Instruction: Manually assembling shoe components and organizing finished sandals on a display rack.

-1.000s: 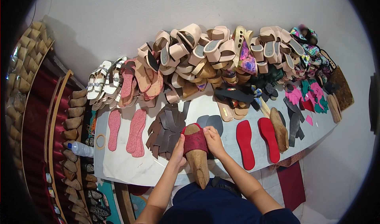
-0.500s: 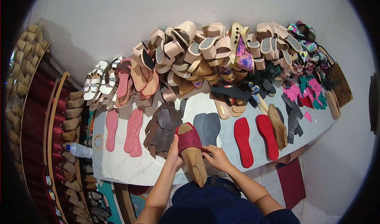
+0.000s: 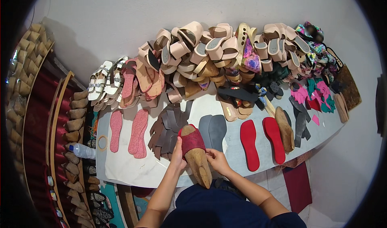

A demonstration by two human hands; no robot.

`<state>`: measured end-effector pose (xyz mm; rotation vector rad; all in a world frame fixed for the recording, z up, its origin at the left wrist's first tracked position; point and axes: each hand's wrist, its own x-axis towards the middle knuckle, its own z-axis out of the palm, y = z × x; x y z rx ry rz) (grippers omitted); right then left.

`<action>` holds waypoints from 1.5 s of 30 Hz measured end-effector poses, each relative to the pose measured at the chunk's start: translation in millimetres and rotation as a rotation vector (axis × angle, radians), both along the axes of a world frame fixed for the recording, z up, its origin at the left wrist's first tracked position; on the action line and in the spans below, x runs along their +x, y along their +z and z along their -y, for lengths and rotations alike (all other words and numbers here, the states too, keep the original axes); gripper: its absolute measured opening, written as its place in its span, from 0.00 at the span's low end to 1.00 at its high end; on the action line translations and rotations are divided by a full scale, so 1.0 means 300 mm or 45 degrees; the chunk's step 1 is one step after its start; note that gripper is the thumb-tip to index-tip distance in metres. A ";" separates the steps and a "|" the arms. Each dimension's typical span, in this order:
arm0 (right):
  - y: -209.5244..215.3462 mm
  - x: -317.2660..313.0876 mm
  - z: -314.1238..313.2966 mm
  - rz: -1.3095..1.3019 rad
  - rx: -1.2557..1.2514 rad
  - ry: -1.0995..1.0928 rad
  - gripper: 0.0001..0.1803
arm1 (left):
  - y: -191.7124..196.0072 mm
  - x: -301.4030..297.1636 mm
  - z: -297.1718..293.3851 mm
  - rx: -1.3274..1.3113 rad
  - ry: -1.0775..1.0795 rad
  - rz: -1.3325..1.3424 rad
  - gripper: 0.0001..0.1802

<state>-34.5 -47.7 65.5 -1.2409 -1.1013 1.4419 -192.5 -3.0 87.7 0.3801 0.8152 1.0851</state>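
We hold a wooden last (image 3: 198, 169) in front of our body, over the near edge of the tabletop (image 3: 318, 133). A dark red strap (image 3: 192, 142) wraps its broad end, which points away from us, while the narrow end tilts down toward our lap. Of our hands, the left (image 3: 177, 157) grips the last and strap along their left side. The right (image 3: 217, 160) has its fingers bent at the strap's lower right edge; we cannot tell whether they pinch it or only touch it.

Just beyond lie brown pieces (image 3: 167, 127) in a pile and, beside them, two grey insoles (image 3: 217, 131). To our right are two red insoles (image 3: 250, 145), the farther right one next to a second last (image 3: 285, 129). To our left we see pink insoles (image 3: 116, 129) and a tape ring (image 3: 102, 137). Along the wall (image 3: 121, 14), sandals (image 3: 217, 44) are heaped across the tabletop's far side. A bottle (image 3: 84, 150) lies at its left edge.
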 end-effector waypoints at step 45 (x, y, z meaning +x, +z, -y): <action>0.097 0.024 -0.014 -0.211 -0.277 0.366 0.24 | 0.043 0.004 -0.011 0.121 -0.256 0.515 0.51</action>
